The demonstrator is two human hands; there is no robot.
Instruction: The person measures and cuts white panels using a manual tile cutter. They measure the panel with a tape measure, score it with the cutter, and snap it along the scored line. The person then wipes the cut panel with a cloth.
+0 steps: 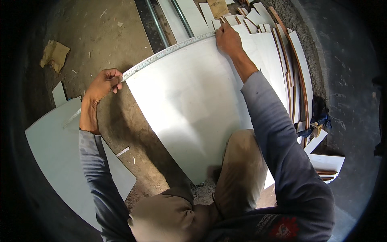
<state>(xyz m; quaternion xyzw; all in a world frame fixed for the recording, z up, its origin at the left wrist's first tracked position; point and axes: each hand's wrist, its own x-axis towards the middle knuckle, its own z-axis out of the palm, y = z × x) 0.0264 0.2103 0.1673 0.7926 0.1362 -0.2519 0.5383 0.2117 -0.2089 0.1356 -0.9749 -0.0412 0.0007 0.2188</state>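
A large white board point(185, 92) lies in front of me, its far edge lined by a pale marked strip that looks like a measuring tape point(169, 50). My left hand point(104, 84) is closed at the strip's left end, near the board's far left corner, pinching it between thumb and fingers. At the far right, my right hand point(229, 39) is closed over the other end of the strip and presses by the board's edge. Whatever lies under its palm is hidden. My right knee point(243, 165) rests over the near right part of the board.
Another white board point(68, 149) lies on the floor at left. Stacked white offcuts with brown edges point(292, 68) line the right side, by a dark blue cloth point(320, 113). Two metal tubes point(158, 24) run beyond the board. A torn brown scrap point(55, 55) lies far left.
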